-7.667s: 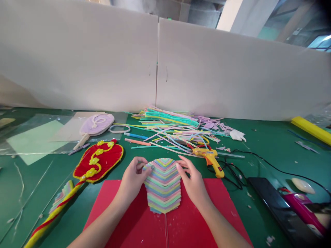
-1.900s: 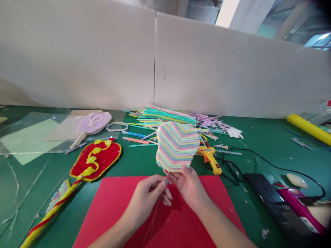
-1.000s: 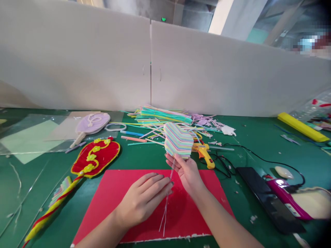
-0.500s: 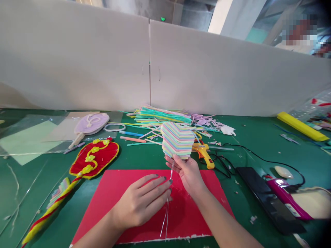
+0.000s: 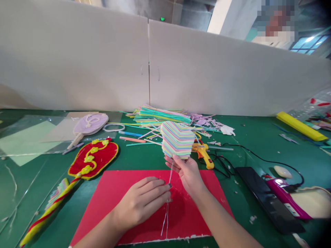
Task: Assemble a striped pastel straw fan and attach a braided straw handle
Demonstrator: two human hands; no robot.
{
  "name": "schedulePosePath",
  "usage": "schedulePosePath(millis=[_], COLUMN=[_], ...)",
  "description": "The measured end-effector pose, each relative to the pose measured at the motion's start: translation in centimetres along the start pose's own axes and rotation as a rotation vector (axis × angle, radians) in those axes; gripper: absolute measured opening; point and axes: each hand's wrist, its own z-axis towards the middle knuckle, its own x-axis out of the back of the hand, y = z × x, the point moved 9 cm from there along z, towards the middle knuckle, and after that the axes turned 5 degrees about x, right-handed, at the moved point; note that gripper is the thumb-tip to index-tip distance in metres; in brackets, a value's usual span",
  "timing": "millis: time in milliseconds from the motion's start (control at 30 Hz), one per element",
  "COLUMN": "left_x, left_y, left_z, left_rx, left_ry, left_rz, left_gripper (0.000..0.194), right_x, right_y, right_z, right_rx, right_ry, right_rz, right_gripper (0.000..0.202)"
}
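My right hand [image 5: 187, 172] grips the lower edge of a pastel fan-shaped panel [image 5: 178, 139] with zigzag stripes, thumb in front and fingers behind, above the red board. Thin silvery wires [image 5: 166, 220] hang from the panel's bottom, their loose ends slightly apart. My left hand [image 5: 146, 199] is closed around the wires partway down, back of the hand toward me; its thumb is hidden. To the left lies a finished-looking red fan [image 5: 97, 158] with yellow trim, yellow flowers and a twisted yellow and red handle.
A red board [image 5: 103, 210] covers the near table. Behind are a pile of coloured pipe cleaners [image 5: 162, 114] and a yellow glue gun [image 5: 205, 155]. A lilac fan [image 5: 90, 124] lies left. On the right are a black phone [image 5: 269, 199], a magenta power strip [image 5: 289, 198] and a cable.
My left hand has shifted slightly left and down along the wires. My right hand and the striped panel stay almost still. A person in the background appears farther left.
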Motion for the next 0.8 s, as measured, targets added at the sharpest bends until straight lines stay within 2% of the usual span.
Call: schedulePosePath(millis=[133, 233, 333, 467, 667, 800], left_x=[-0.4, -0.9, -1.2, -1.9, -3.9, -4.2], left_y=[-0.5, -1.2, -2.7, -4.9, -6.1, -6.7], left_z=[-0.1, 0.1, 0.2, -0.3, -1.8, -2.4], left_rx=[0.043, 0.113, 0.269, 0.535, 0.866, 1.026], left_ry=[-0.005, -0.039, -0.025, 0.012, 0.056, 0.069], left_rz=[-0.113, -0.196, -0.272, -0.415, -0.671, -0.715], left_gripper=[0.019, 0.014, 0.008, 0.020, 0.029, 0.028], right_x=[0.1, -0.2, -1.2, -2.3, -1.2, -1.5], right_y=[0.1, -0.3, -1.0, -1.1, -0.4, -0.3], right_z=[0.1, -0.1, -0.6, -1.2, -0.9, -1.0], right_rx=[0.010, 0.052, 0.104, 0.109, 0.083, 0.067], right_ry=[-0.001, -0.049, -0.129, -0.188, -0.092, -0.125], right_rz=[-0.024, -0.112, -0.272, -0.342, -0.239, -0.240], right_gripper=[0.031, 0.031, 0.026, 0.022, 0.024, 0.025])
